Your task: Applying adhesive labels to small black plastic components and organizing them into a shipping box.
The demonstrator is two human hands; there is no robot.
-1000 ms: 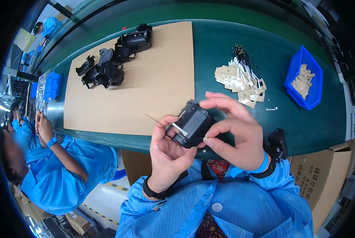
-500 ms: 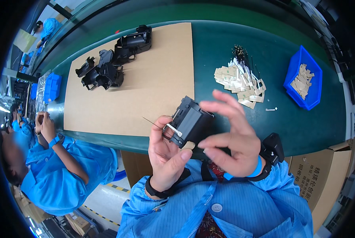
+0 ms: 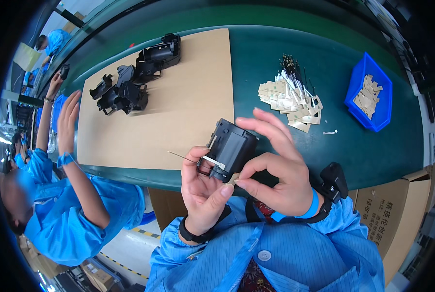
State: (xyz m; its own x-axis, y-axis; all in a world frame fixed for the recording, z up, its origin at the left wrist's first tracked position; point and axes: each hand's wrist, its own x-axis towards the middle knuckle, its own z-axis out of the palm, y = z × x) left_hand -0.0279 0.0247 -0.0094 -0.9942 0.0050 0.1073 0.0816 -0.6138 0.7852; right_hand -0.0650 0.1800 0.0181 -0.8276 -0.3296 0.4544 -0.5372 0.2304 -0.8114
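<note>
My left hand (image 3: 203, 194) grips a black plastic housing (image 3: 232, 148) from below, just above the near edge of the green table (image 3: 256, 73). A thin metal pin with a white strip sticks out of the housing toward the left. My right hand (image 3: 275, 170) pinches a small tan piece between thumb and forefinger at the housing's lower edge, the other fingers spread above it.
A brown cardboard sheet (image 3: 178, 107) bears several black plastic parts (image 3: 130, 82) at its far left. A heap of tan strips and thin pins (image 3: 290, 97) and a blue bin of tan pieces (image 3: 370, 95) lie to the right. A co-worker in blue (image 3: 66, 194) raises both hands at left.
My right hand has slid from the housing's side down to its lower edge and now pinches a small tan piece there. The co-worker at left has lifted both arms.
</note>
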